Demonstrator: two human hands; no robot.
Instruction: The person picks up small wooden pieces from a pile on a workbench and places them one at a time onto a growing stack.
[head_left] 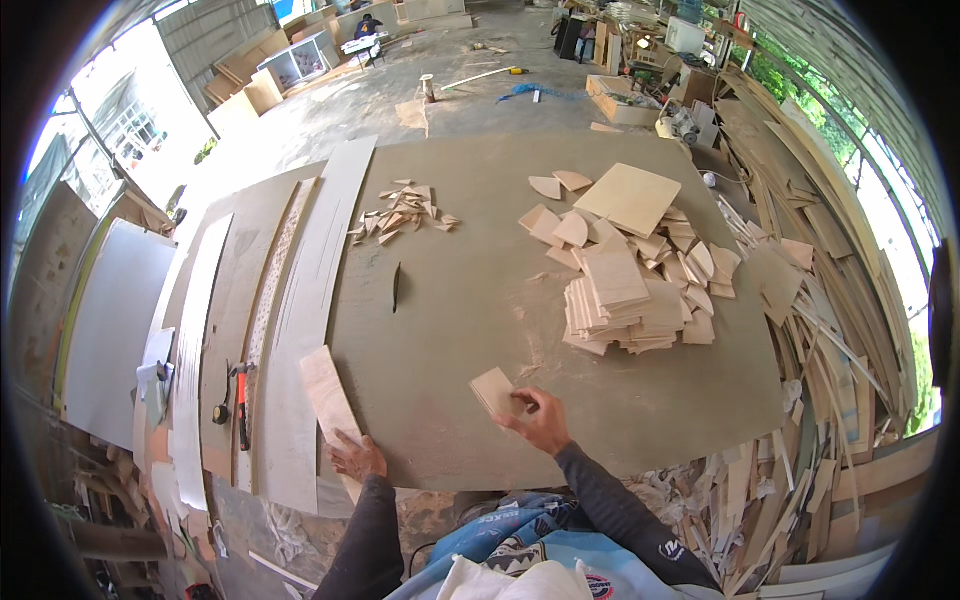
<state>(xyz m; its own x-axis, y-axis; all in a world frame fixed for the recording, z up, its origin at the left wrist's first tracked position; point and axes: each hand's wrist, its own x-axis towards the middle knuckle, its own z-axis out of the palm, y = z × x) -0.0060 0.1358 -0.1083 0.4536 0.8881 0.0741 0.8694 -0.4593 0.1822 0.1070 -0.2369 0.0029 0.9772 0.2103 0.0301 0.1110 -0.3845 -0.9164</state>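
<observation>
A pale plywood strip (327, 393) lies slanted near the table's front left, overlapping a long white board. My left hand (360, 459) grips its near end, fingers across the face and thumb by the right edge. My right hand (541, 423) pinches the right side of a small rectangular plywood piece (491, 389) between thumb and fingers, just over the tabletop (430, 400). Farther right sits a heap of cut plywood pieces (615, 285), some rectangular and some with a curved edge. A larger square panel (630, 198) rests on its far side.
Small triangular offcuts (405, 210) lie at the far left of the tabletop, with a thin dark tool (396, 288) nearer. A red-and-black hammer (242, 405) and tape measure (221, 412) lie left of the long white board (320, 270). Scrap wood (830, 300) is piled along the right.
</observation>
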